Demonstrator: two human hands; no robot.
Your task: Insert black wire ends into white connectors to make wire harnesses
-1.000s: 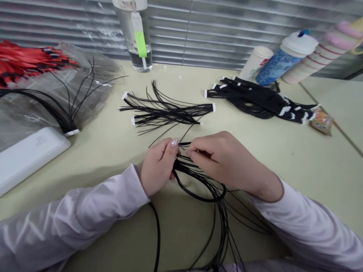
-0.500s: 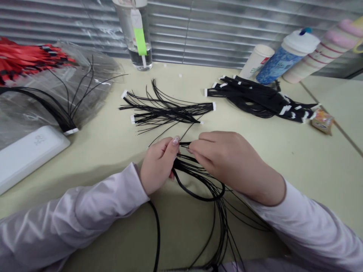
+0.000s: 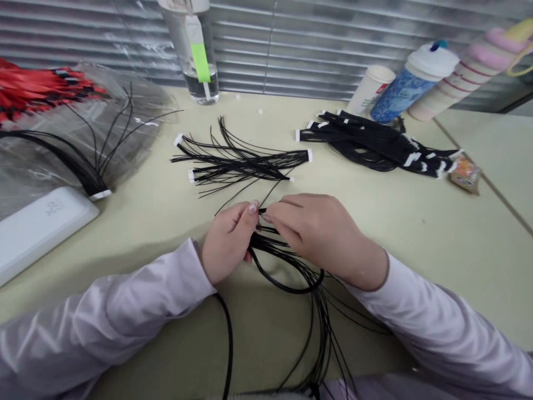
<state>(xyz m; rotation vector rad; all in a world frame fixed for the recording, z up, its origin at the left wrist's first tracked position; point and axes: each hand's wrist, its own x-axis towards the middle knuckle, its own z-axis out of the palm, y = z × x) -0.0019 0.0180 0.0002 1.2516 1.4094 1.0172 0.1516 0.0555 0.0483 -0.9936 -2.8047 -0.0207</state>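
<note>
My left hand (image 3: 230,239) is closed on the end of a bundle of thin black wires (image 3: 287,253), its thumb on top. Close beside it, my right hand (image 3: 322,233) pinches black wire near the left thumb; the fingertips nearly meet, and what lies between them is partly hidden. From my hands the bundle curves down toward the front edge, and a thicker black cable (image 3: 283,289) loops below them. Just beyond lie black wire harnesses (image 3: 245,161) with white connectors, their loose ends fanned out.
A pile of black harnesses (image 3: 370,139) lies back right, near a small snack packet (image 3: 465,174). Behind stand a paper cup (image 3: 370,89), a blue tumbler (image 3: 412,83), a striped bottle (image 3: 462,78) and a clear bottle (image 3: 197,61). At left are a white case (image 3: 45,228) and a plastic bag (image 3: 141,128).
My right hand has moved slightly left, closer to my left hand. The whole view has shifted a little; both hands keep their hold on the wires.
</note>
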